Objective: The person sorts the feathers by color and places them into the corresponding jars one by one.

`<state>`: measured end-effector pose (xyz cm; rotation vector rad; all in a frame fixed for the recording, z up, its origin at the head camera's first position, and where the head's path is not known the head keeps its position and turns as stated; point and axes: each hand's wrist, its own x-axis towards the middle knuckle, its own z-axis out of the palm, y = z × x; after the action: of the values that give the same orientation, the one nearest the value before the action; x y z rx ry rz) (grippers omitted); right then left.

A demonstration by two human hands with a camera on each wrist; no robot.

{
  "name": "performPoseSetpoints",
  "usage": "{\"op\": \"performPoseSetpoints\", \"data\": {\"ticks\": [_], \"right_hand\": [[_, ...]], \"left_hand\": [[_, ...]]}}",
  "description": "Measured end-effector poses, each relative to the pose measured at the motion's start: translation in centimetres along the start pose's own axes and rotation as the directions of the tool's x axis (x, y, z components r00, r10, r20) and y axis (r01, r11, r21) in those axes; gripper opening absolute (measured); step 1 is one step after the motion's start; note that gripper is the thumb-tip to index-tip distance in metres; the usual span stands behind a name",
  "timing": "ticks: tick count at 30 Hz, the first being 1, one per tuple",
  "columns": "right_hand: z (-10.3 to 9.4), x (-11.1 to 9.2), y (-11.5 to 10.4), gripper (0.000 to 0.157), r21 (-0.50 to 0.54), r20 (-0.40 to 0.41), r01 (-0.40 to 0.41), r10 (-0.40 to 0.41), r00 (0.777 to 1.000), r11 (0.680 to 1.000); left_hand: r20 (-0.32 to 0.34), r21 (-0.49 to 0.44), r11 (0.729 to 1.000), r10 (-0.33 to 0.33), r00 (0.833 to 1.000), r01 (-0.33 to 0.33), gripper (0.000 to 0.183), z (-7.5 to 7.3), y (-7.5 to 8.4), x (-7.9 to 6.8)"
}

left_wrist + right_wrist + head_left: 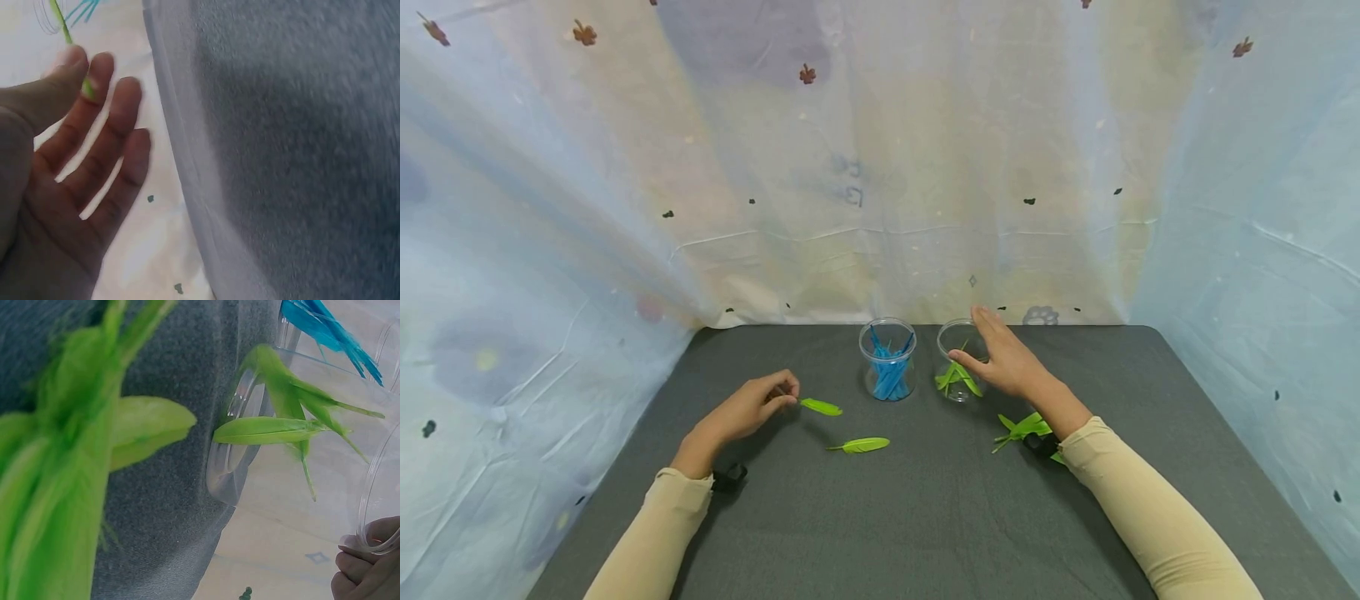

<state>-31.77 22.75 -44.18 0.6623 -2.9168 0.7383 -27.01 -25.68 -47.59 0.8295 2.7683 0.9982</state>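
Observation:
My left hand (752, 407) pinches a green feather (822, 407) by its quill between thumb and forefinger, with the vane pointing right. In the left wrist view the other fingers (125, 119) spread loosely. A second green feather (861, 445) lies on the table close by. My right hand (1011, 360) holds a clear jar (951, 332) near its rim, thumb on the near side and fingers beyond. Several green feathers (269, 430) stand inside that jar. Below the right wrist lies a pile of green feathers (1026, 427), partly hidden by the arm.
Another clear jar (887, 323), filled with blue feathers (891, 375), stands just left of the held one. A dark grey cloth covers the table (880, 533). Patterned pale curtains (910, 167) hang behind the table and along both sides.

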Motion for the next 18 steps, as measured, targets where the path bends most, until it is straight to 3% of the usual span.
{"op": "performPoseSetpoints", "data": {"ticks": [8, 14, 18], "right_hand": [[0.1, 0.0, 0.1, 0.105, 0.001, -0.004, 0.003, -0.003, 1.000, 1.000], [0.2, 0.0, 0.1, 0.105, 0.005, -0.008, 0.006, -0.006, 1.000, 1.000], [0.1, 0.0, 0.0, 0.104, 0.011, -0.007, 0.007, -0.007, 1.000, 1.000]], "left_hand": [[-0.157, 0.022, 1.000, -0.013, 0.988, 0.017, 0.008, -0.1, 1.1, 0.3], [-0.294, 0.054, 0.999, 0.017, 0.956, -0.001, 0.008, -0.1, 1.9, 0.5], [-0.350, 0.077, 0.995, 0.082, 0.933, -0.058, 0.010, -0.2, 2.5, 0.7]]}}
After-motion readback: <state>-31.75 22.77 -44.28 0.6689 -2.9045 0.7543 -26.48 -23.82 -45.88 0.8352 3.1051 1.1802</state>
